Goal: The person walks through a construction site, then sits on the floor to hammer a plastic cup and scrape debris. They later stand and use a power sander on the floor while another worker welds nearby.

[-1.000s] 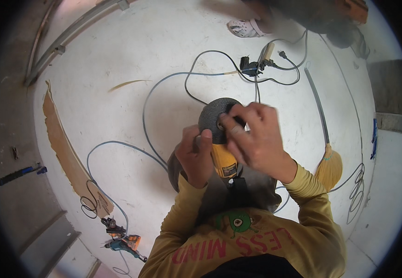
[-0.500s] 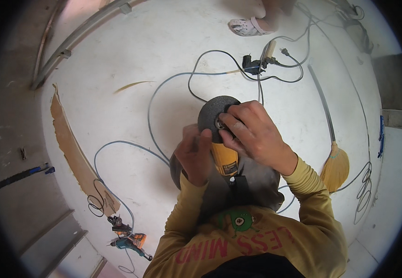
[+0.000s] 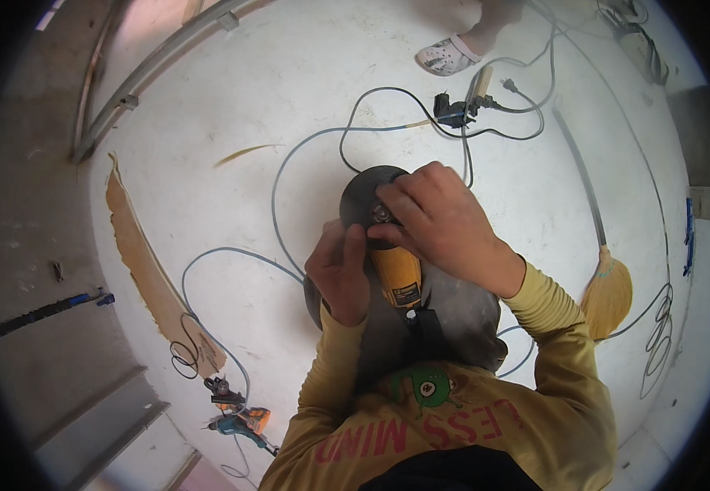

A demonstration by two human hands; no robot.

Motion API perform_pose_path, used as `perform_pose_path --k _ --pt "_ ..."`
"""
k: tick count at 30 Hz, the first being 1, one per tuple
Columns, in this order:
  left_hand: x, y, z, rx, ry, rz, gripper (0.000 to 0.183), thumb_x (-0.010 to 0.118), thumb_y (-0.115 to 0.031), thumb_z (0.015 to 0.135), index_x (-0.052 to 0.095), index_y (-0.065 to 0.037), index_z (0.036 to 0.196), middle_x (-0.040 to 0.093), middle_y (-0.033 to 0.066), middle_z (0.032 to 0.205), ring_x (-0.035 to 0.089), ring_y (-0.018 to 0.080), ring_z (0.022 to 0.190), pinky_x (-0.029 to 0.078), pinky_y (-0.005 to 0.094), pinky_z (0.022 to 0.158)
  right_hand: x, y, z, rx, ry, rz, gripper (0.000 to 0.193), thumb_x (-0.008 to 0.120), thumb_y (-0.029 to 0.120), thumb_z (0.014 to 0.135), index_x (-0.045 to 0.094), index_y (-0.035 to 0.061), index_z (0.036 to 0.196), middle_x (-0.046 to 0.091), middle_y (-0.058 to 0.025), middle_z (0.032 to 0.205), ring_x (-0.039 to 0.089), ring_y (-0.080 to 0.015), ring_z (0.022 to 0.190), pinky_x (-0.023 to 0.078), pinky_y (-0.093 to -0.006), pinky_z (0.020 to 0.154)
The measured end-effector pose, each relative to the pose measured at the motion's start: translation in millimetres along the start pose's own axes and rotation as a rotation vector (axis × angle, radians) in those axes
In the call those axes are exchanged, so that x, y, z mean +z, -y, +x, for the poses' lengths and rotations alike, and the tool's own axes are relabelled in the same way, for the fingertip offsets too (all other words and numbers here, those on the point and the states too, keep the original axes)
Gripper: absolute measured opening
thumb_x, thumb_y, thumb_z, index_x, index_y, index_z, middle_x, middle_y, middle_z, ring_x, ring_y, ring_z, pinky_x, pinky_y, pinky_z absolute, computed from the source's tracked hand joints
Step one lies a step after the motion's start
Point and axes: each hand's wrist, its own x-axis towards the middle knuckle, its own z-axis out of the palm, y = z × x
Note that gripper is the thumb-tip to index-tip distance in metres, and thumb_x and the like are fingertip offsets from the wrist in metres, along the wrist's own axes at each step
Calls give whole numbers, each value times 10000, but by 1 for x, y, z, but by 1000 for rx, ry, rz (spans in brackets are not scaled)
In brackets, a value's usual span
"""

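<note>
An angle grinder with a yellow body (image 3: 398, 274) rests upright against my lap, its dark round disc (image 3: 358, 195) facing up. My left hand (image 3: 340, 274) grips the left side of the grinder's head, its thumb by the disc's lower edge. At the disc's centre sits a metal nut (image 3: 382, 213), and the bent fingers of my right hand (image 3: 449, 225) close around it from the right. My right palm covers the disc's right side.
Cables cross the white floor, joined at a black taped plug cluster (image 3: 453, 110). A broom (image 3: 607, 290) lies at right, a torn brown strip (image 3: 154, 282) at left. Power drills (image 3: 240, 424) lie lower left. Another person's foot in a clog (image 3: 447, 57) stands ahead; a metal rail (image 3: 154, 69) curves upper left.
My right fingers have shifted around the nut, and the disc shows at a slightly different tilt. The other person's clog has turned a little. The whole view has shifted slightly.
</note>
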Motion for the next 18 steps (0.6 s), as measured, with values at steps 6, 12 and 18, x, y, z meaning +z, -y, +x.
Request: perform_pose_path --k 6,12,18 --pt "1 0 -5 -14 -34 51 138 626 -65 1000 652 17 892 578 -43 789 457 36 735 357 219 634 -6 -11 9 -268 -27 51 334 719 168 724 662 30 1022 571 -78 987 571 -244 955 505 -341 839" --pt "-11 -3 -7 -86 -18 147 127 614 -68 1005 657 27 933 606 -27 827 496 53 777 397 218 681 -17 -26 21 -481 72 90 336 688 183 732 665 62 1045 612 -67 1132 590 -246 1043 502 -350 912" --pt "2 -6 -7 -77 -29 43 175 598 -84 1009 630 17 871 614 -8 787 514 59 764 409 221 658 -7 -31 14 -524 -11 195 342 686 219 759 646 108 1080 590 -47 1195 577 -222 1108 494 -359 928"
